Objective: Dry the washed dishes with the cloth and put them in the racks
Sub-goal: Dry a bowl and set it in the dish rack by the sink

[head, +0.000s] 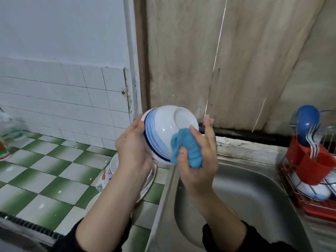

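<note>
The bowl (169,131) is held above the sink (254,188) edge, base outward. The left hand (134,140) grips its rim with curled fingers; the right hand (196,155) pinches the cloth (187,148) against its side. A wet rim could slip, dropping it onto the stacked dishes (116,170).

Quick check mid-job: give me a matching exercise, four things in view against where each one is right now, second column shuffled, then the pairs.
1. bowl
2. cloth
3. forks
4. stacked dishes

A. standing in the red holder
B. on the tiled counter, left of the sink
C. held by the left hand
D. bunched in the right hand

Pairs: 1-C, 2-D, 3-A, 4-B
</note>
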{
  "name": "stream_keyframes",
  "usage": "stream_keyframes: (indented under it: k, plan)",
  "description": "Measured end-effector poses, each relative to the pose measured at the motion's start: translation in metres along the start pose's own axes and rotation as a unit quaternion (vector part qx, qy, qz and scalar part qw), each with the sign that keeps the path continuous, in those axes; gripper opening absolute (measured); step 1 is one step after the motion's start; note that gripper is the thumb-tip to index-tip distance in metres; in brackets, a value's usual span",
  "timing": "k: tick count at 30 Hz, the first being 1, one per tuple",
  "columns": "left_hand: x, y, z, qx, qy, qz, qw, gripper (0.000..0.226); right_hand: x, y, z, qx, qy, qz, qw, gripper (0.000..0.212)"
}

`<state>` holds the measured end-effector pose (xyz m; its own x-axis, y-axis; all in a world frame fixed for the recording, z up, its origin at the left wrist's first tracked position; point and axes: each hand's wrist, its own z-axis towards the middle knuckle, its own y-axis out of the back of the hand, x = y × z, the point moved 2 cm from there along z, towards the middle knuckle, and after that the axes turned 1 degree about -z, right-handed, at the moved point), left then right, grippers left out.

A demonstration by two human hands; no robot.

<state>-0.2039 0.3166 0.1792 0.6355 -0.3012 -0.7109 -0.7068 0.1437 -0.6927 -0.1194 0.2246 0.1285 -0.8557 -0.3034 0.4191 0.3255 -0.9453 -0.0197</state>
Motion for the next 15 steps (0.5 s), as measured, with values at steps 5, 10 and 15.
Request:
stream_keyframes:
  k: [5, 10, 15]
  plan:
    - [-0.008, 0.008, 0.003, 0.031, -0.06, 0.061, 0.996, 0.021, -0.01, 0.011, 0.046, -0.02, -0.245, 0.073, 0.967, 0.036]
    - [-0.001, 0.013, -0.005, 0.002, -0.073, 0.05, 0.996, 0.02, 0.012, 0.003, 0.032, 0.107, -0.177, 0.028, 0.978, 0.035]
    - [-0.013, 0.018, -0.004, 0.013, -0.106, 0.065, 0.992, 0.021, -0.008, 0.012, 0.04, 0.139, -0.195, -0.048, 0.97, 0.029]
